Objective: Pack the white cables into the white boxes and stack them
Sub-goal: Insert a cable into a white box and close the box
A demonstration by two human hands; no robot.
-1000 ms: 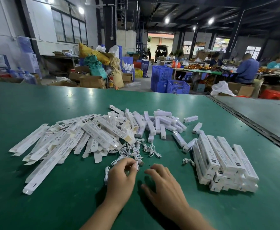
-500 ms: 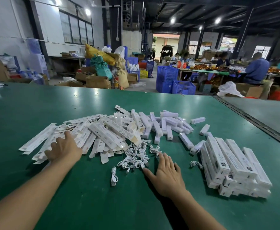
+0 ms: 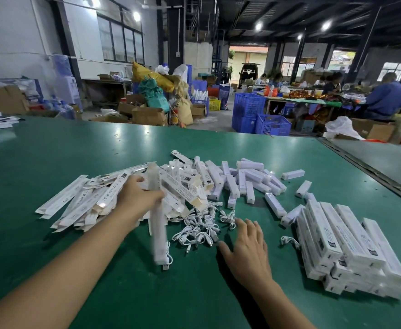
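Left hand (image 3: 136, 197) around box (image 3: 158, 230) (blurred)

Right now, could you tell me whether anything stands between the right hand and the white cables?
Nothing visible does. The right hand rests flat on the green table, with the white cables just left of its fingers. The left hand holds its white box further left.

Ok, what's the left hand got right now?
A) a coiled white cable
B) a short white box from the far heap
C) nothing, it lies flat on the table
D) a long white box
D: the left hand is curled round a long white box, which is blurred, over the near edge of the pile. The right hand lies open on the green table beside the loose cables.
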